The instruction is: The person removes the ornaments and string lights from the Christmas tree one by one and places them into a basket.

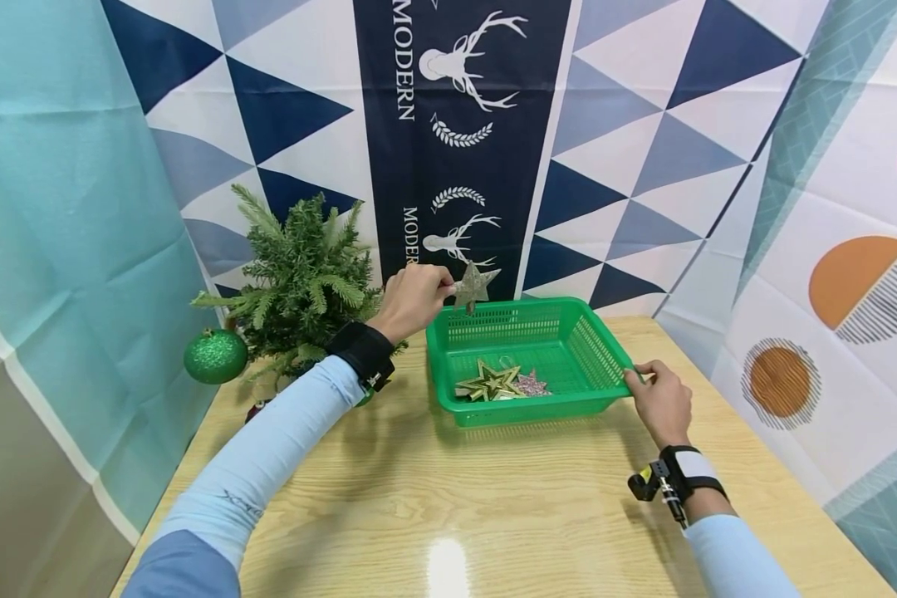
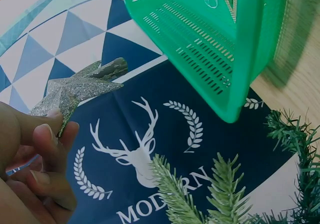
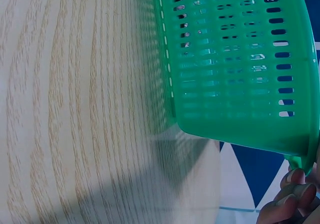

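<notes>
My left hand (image 1: 413, 301) pinches a silver glittery star ornament (image 1: 475, 285) by one point and holds it up over the back left corner of a green plastic basket (image 1: 538, 408). In the left wrist view a short tube juts from the back of this star (image 2: 65, 92). With thumb and fingers, my right hand (image 1: 661, 402) grips the basket's rim at its front right corner. Inside the basket, near its front left, lie a gold star (image 1: 488, 381) and a pink glittery star (image 1: 532, 384).
Left of the basket stands a small artificial Christmas tree (image 1: 310, 278), its branches close to my left wrist. A green glitter ball (image 1: 215, 357) hangs at the tree's left. Patterned cloth (image 1: 463, 158) lines the back of the wooden table (image 1: 508, 498).
</notes>
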`<control>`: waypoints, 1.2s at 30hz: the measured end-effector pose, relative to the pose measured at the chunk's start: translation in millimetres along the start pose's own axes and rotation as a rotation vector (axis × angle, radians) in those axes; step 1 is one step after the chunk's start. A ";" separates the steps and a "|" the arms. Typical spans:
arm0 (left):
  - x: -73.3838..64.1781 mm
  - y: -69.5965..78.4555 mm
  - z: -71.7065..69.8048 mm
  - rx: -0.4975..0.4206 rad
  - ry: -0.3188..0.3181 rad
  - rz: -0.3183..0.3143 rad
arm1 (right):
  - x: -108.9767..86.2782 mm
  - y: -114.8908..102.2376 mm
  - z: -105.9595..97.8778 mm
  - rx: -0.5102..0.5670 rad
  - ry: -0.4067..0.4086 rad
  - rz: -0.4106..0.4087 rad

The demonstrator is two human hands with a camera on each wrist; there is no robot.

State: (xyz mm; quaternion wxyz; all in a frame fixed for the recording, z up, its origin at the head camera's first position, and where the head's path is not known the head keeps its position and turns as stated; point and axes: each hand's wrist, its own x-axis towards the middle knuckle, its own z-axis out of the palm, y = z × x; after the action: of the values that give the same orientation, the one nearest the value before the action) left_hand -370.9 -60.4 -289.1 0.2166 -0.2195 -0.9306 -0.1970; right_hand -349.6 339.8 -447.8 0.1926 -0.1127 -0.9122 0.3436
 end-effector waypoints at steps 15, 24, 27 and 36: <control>3.3 -3.8 16.1 0.032 -0.028 0.013 | 0.3 5.9 1.7 -0.005 0.001 -0.011; 9.3 -3.3 28.8 0.089 -0.050 0.012 | -1.3 3.7 0.2 0.015 0.006 -0.026; 9.7 -3.8 32.9 0.109 -0.070 0.007 | -1.4 3.3 0.3 0.015 0.005 -0.022; 10.4 -5.2 44.6 0.135 -0.090 0.018 | -0.1 3.6 1.5 0.011 0.010 -0.027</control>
State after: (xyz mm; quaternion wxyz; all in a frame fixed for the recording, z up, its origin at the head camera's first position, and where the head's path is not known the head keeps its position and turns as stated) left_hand -396.0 -40.7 -322.3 0.1906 -0.2216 -0.9486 -0.1216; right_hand -349.9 341.6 -451.2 0.2025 -0.1010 -0.9108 0.3454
